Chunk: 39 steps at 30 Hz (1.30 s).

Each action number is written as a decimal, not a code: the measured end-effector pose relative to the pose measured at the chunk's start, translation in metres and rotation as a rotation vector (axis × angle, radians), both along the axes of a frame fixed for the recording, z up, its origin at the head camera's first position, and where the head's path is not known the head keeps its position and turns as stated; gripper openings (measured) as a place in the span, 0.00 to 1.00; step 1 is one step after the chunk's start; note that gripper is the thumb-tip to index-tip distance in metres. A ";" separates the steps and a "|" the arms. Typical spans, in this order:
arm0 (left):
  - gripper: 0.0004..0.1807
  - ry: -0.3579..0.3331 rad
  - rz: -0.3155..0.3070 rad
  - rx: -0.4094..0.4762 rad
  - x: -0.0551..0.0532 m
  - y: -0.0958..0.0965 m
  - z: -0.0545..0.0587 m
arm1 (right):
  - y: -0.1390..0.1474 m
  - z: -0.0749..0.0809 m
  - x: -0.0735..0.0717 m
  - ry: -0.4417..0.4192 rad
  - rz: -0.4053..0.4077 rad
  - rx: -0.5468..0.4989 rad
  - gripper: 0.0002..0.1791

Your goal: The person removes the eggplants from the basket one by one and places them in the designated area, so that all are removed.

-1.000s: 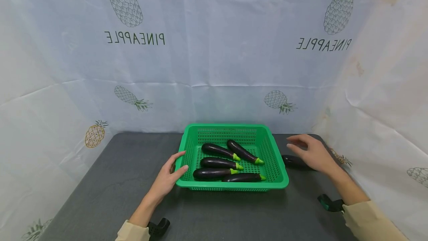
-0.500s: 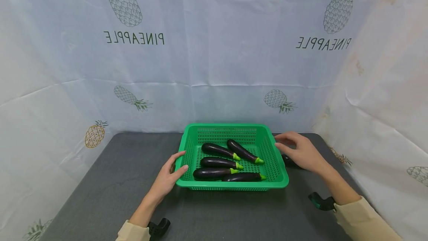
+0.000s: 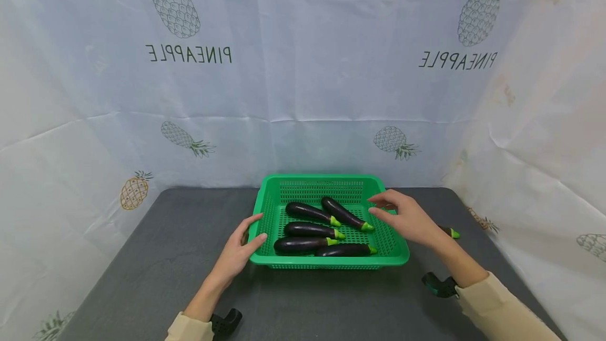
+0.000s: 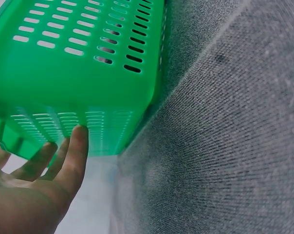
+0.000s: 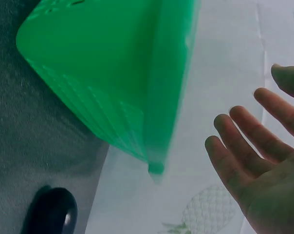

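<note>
A green plastic basket (image 3: 331, 262) sits on the dark table, with several eggplants (image 3: 307, 230) lying inside it. My left hand (image 3: 236, 249) holds its left rim, thumb over the edge and fingers along the outer wall; in the left wrist view the fingertips (image 4: 79, 134) lie against the slotted side. Above the right rim hovers my right hand (image 3: 407, 220), fingers loosely bent and holding nothing. In the right wrist view its fingers (image 5: 244, 136) are spread apart from the basket wall. One more eggplant (image 3: 452, 232) lies on the table right of the basket, mostly hidden behind the right forearm.
The dark table (image 3: 189, 278) extends around the basket, its far edge meeting a white cloth (image 3: 322, 146) printed with pineapples. More cloth hangs at both sides. Each wrist carries a black camera mount (image 3: 440, 284).
My right hand has moved left, from over the loose eggplant to above the basket's right rim, uncovering that eggplant's green stem. The left hand and the basket have stayed put.
</note>
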<state>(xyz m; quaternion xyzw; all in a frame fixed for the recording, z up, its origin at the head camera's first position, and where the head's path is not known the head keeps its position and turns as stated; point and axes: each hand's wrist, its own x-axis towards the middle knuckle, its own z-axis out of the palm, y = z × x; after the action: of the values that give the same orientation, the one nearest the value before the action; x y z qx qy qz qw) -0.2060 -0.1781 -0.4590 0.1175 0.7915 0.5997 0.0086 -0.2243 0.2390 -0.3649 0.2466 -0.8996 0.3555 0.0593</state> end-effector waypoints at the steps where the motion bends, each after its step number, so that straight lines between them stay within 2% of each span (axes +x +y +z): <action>1: 0.34 0.000 -0.001 0.001 0.000 0.000 0.000 | -0.002 -0.001 0.000 -0.006 0.008 -0.001 0.17; 10: 0.34 0.013 0.004 0.003 0.001 0.001 -0.001 | -0.021 -0.006 -0.001 -0.075 0.052 -0.007 0.18; 19: 0.34 0.006 0.010 0.010 0.000 0.001 0.000 | -0.040 -0.019 -0.003 -0.125 0.142 0.025 0.17; 29: 0.33 0.011 0.018 0.000 0.001 0.000 -0.001 | -0.054 -0.037 -0.006 -0.203 0.203 0.063 0.21; 39: 0.33 0.028 0.004 0.011 0.001 0.001 -0.001 | -0.060 -0.052 -0.013 -0.264 0.233 0.120 0.20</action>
<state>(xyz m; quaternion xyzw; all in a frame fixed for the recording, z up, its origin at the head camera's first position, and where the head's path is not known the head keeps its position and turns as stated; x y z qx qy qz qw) -0.2054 -0.1772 -0.4603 0.1244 0.7884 0.6024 -0.0040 -0.2371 0.1787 -0.4168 0.3034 -0.8845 0.3351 -0.1156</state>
